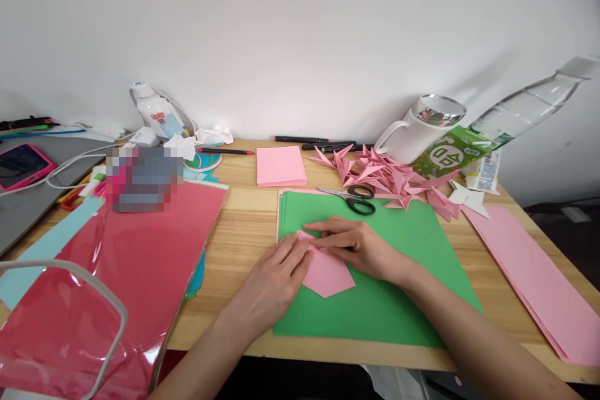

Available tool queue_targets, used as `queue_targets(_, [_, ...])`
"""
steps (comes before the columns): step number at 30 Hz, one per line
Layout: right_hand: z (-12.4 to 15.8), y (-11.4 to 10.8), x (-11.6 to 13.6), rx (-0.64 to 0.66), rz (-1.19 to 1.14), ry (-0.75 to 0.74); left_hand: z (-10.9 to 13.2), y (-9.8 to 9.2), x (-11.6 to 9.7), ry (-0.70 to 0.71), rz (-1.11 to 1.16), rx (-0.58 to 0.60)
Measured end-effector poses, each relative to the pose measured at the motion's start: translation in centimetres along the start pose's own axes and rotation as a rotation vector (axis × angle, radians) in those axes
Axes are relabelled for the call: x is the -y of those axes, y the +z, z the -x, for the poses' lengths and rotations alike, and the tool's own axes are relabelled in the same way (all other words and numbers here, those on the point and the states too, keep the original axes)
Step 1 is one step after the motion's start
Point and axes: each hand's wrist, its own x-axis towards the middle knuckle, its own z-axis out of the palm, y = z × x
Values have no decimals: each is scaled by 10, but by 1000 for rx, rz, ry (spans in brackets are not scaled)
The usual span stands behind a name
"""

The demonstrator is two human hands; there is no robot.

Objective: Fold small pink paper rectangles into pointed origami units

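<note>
A partly folded piece of pink paper (327,276) lies on a stack of green paper (389,312), its lower end coming to a blunt point. My left hand (281,272) holds the paper down from the left, fingers bent and close together near its upper end. From the right, my right hand (359,245) grips the same upper end between fingers and thumb, with the index finger reaching out beyond it. The fingers hide part of the folds. Just above my right hand, black-handled scissors (359,200) rest on the green stack's top edge.
Folded pink paper pieces (370,172) are heaped behind the scissors, beside a white mug (407,134) and a tilted clear bottle (529,103). Pink squares (280,165) sit farther back. Long pink strips (539,281) lie right; red sheets in plastic (126,275) lie left.
</note>
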Motion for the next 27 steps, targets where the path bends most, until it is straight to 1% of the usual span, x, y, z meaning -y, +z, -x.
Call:
queue_targets(6, [0,0,0,-3,-7,2,1,4,1,18,-14,-35])
queue_targets(14, [0,3,-2,-3,-59,-29,2,3,1,-7,25,28])
queue_targets(21, [1,2,0,8,-1,-49,0,2,1,-33,61,19])
queue_targets(27, [3,3,0,-2,89,-8,-4,-2,0,-51,40,68])
